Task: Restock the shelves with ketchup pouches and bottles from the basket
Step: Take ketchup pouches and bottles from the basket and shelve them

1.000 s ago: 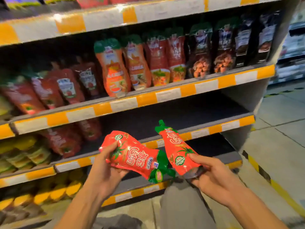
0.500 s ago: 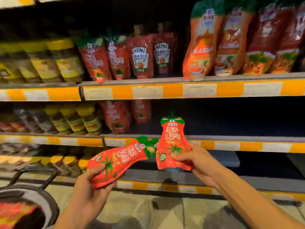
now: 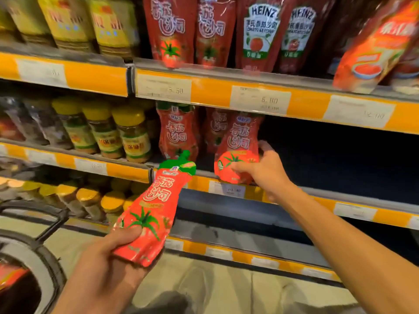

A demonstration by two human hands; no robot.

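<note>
Presently, in the head view, my right hand [image 3: 264,169] grasps the base of a red ketchup pouch [image 3: 238,150], upright at the middle shelf [image 3: 340,196] edge, centre frame, beside matching pouches [image 3: 176,132]. My left hand [image 3: 108,264], lower left, pinches a second ketchup pouch [image 3: 154,209] by its bottom, green spout tilted up-right. Basket [image 3: 38,250] rim sits at lower left; Heinz pouches [image 3: 260,32] stand above.

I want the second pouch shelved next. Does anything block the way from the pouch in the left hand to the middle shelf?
Nothing visible does. The pouch in the left hand sits below and before the middle shelf, bare right of the right hand.
</note>
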